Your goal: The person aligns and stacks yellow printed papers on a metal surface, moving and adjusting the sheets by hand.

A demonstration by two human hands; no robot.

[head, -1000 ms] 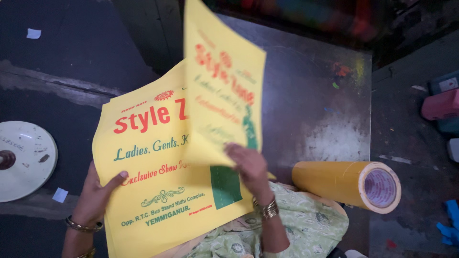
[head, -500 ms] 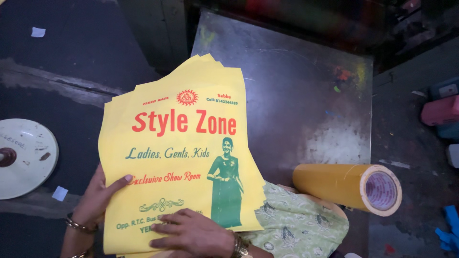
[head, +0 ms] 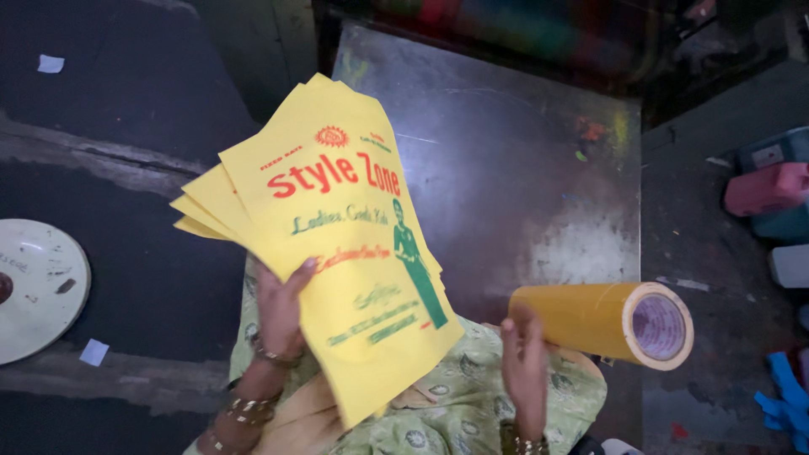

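Lap: green patterned cloth (head: 472, 396) lies nearest the camera, under both wrists.
Left hand: the left hand (head: 282, 307) grips a stack of yellow bags (head: 337, 244) from below, thumb pressed on the top bag's printed face, fingers hidden behind the stack.
Right hand: the right hand (head: 524, 371) hangs free beside the stack, fingers loose and holding nothing, near the end of the roll.
Bags: the stack is held up over the lap, tilted, with its edges fanned at the upper left, so it is not squared.
Roll: a yellow roll (head: 602, 320) lies on its side just past the right hand, its pale core end turned to the right.
Plate: a worn metal plate (head: 522, 160) spreads behind the bags and the roll.
Disc: a white disc (head: 38, 286) sits on the dark floor, well to the left.
Progress: by my reading, the bags are gathered in one hand but loosely; evening the edges is left, and none lie on the plate.
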